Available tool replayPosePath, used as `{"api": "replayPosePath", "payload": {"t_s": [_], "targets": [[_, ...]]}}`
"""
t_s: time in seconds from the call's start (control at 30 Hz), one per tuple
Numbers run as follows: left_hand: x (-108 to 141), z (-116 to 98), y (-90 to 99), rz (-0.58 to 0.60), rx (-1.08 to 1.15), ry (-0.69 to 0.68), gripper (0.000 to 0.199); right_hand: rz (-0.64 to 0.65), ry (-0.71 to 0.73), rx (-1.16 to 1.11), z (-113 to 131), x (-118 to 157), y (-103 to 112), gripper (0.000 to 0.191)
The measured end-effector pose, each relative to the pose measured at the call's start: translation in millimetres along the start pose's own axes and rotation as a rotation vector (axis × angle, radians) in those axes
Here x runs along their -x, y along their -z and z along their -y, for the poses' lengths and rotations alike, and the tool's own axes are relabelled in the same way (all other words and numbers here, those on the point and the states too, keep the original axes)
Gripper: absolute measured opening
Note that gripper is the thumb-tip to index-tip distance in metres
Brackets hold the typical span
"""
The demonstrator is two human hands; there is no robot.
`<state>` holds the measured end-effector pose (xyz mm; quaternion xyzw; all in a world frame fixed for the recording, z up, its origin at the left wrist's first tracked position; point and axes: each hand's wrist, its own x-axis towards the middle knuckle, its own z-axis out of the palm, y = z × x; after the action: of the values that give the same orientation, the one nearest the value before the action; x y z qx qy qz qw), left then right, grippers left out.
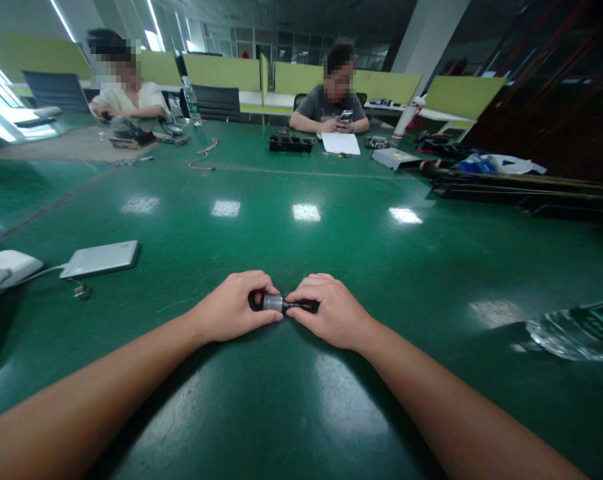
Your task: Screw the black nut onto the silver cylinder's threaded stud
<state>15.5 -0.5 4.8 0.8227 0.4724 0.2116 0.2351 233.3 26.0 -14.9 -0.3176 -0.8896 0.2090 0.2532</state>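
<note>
Low over the green table [261, 233], a small silver cylinder [273, 303] with a thin dark ringed shaft [292, 305] lies sideways between my hands; it looks like a small motor. My left hand [236, 303] is closed around the cylinder, thumb below and fingers above. From the other side, my right hand [331, 310] pinches the shaft between thumb and fingers. Both sets of fingertips almost meet. The cylinder's far left end is partly hidden by my left fingers, and I cannot tell whether the two parts are one piece.
To the left lies a silver power bank [101, 259] with a white cable, beside a white object [14, 267]. A clear bottle [576, 330] lies at the right. Across the table sit two people, with a black device [291, 143], white paper [340, 143] and long dark strips [521, 190].
</note>
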Motion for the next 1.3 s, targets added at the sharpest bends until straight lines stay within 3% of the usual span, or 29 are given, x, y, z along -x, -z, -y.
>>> {"api": "replayPosePath", "payload": {"t_s": [1.3], "targets": [[0.1,0.6,0.0,0.021,0.016,0.015,0.02,-0.017,-0.024,-0.034,-2.9,4.0,6.3,0.009]]}}
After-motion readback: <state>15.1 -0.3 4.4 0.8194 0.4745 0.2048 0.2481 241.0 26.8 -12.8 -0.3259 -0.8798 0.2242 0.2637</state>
